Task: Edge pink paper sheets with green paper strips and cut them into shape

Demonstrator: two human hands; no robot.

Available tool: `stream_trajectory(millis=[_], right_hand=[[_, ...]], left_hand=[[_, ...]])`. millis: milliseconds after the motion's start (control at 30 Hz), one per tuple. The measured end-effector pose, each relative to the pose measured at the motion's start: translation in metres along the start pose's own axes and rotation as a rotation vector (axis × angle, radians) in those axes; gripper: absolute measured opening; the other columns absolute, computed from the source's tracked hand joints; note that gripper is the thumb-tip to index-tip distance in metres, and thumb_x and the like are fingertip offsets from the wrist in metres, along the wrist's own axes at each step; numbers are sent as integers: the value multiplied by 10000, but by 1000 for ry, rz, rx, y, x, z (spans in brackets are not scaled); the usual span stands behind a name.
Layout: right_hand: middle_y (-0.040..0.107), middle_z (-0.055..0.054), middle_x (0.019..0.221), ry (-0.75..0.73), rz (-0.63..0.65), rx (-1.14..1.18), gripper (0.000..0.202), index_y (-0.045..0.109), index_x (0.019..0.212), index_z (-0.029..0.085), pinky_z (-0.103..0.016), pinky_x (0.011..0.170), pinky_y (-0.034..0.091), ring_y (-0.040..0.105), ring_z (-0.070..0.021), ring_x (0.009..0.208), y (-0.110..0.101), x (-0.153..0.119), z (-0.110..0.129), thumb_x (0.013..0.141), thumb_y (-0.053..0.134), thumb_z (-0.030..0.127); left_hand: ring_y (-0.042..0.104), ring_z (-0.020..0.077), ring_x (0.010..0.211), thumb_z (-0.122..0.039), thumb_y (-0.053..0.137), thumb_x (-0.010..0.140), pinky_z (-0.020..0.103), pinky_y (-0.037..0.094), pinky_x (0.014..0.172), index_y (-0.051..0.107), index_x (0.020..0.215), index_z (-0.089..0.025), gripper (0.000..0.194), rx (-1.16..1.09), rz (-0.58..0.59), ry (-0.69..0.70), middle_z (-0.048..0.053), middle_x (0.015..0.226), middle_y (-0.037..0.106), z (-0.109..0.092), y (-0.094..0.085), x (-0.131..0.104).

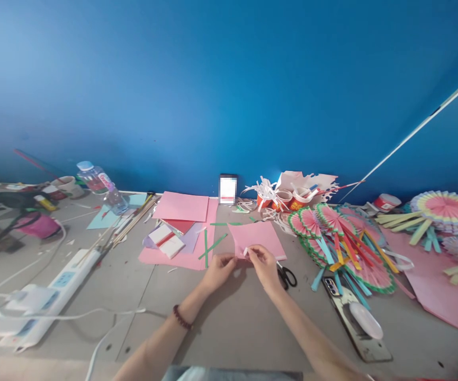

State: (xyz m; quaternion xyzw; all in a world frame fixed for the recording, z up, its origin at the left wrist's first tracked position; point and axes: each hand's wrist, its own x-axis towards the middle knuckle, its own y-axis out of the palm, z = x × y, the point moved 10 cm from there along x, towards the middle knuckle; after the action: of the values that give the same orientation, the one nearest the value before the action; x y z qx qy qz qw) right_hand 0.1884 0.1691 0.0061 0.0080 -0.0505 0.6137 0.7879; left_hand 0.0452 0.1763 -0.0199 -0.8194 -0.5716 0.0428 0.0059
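Note:
A sheet of pink paper [258, 235] lies in front of me, its near edge between my hands. My left hand [221, 269] pinches the near left corner, thumb and fingertips together. With its fingers closed at the same edge, my right hand [263, 264] holds a small whitish piece, perhaps a bit of the paper's folded edge. Scissors with black handles [287, 275] rest just right of my right hand, their blades partly under the paper. Green paper strips [213, 246] lie crossed to the left of the sheet.
Stacked pink paper [183, 206] and a white packet [167, 241] lie left. Folded paper rosettes [340, 238] and a phone [356, 317] are right. Red cups [282, 200] stand by the blue wall. A power strip [54, 296], cables and a water bottle [104, 185] occupy the far left.

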Motion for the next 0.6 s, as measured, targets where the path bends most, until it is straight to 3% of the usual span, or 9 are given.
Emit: stream_trajectory(millis=[100, 233, 400, 600], right_hand=[[623, 2, 624, 143, -91, 215, 281, 604, 716, 177, -263, 560, 479, 582, -146, 570, -13, 6, -19, 657, 674, 443], [562, 51, 550, 218, -282, 403, 263, 582, 727, 179, -226, 470, 427, 524, -113, 496, -44, 13, -29, 617, 697, 388], [554, 71, 589, 202, -512, 617, 217, 546, 699, 177, -189, 444, 398, 492, -68, 474, -94, 23, -20, 576, 692, 279], [540, 76, 613, 79, -694, 655, 207, 499, 726, 182, -179, 449, 409, 490, -53, 469, -168, 30, 8, 616, 639, 286]], left_hand=[[603, 153, 613, -438, 602, 770, 246, 447, 587, 743, 841, -96, 378, -54, -56, -78, 106, 738, 716, 10, -7, 2], [620, 156, 616, -481, 640, 711, 256, 471, 595, 744, 829, -93, 418, -134, -85, -105, 136, 819, 726, 12, -12, 5], [617, 148, 574, -463, 656, 683, 254, 475, 554, 741, 800, -88, 401, -167, -137, -185, 154, 851, 725, 19, -19, 4], [610, 121, 561, -397, 646, 682, 234, 485, 588, 733, 723, -88, 324, -185, -125, -235, 151, 840, 726, 18, -17, 2]])
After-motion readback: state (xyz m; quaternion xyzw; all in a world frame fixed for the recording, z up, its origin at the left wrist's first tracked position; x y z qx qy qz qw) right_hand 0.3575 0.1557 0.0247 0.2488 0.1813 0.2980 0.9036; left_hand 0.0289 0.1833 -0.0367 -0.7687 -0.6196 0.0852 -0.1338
